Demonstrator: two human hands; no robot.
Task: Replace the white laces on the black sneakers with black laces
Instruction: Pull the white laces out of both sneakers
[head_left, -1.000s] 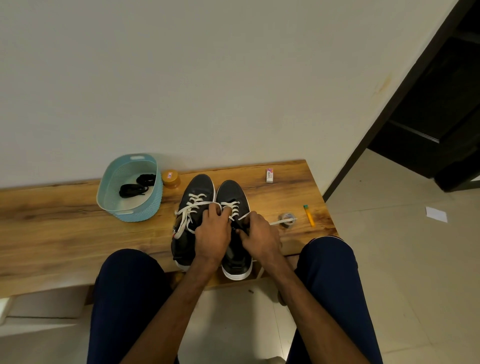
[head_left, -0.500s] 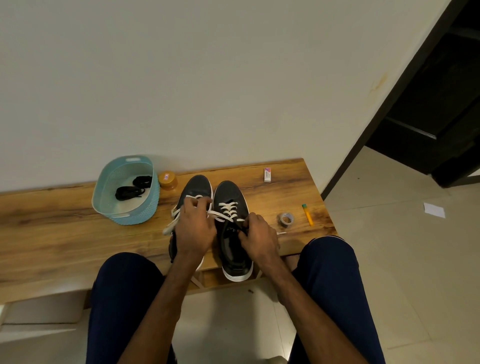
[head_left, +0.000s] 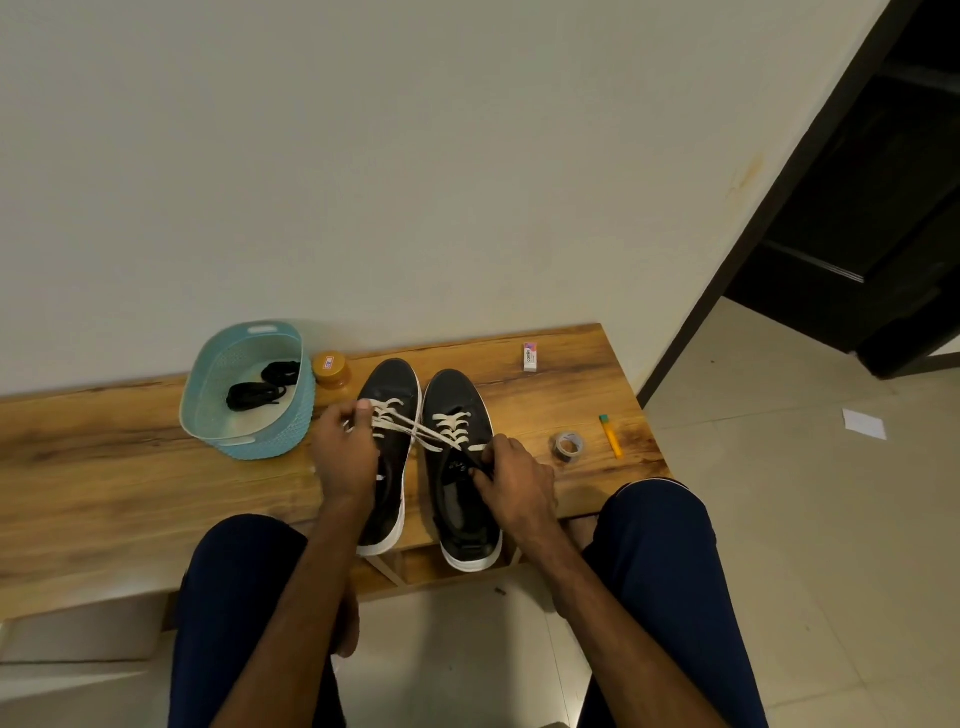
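Note:
Two black sneakers with white soles stand side by side on the wooden bench, toes toward the wall: the left sneaker (head_left: 388, 395) and the right sneaker (head_left: 456, 400). A white lace (head_left: 426, 434) runs taut from the right sneaker's eyelets across to my left hand (head_left: 345, 452), which grips it over the left sneaker. My right hand (head_left: 511, 480) pinches the right sneaker's tongue area near the upper eyelets. Black laces (head_left: 265, 387) lie coiled in a light blue basket (head_left: 260, 441) to the left.
A small orange-lidded jar (head_left: 330, 368) stands between basket and sneakers. An eraser (head_left: 529, 356), a tape roll (head_left: 567, 445) and a yellow marker (head_left: 611, 435) lie on the bench's right part. The bench (head_left: 104, 467) ends at the right; my knees frame its front edge.
My left hand has pulled the white lace leftward out of the right sneaker, moving from between the shoes to over the left sneaker. My right hand stays at the right sneaker.

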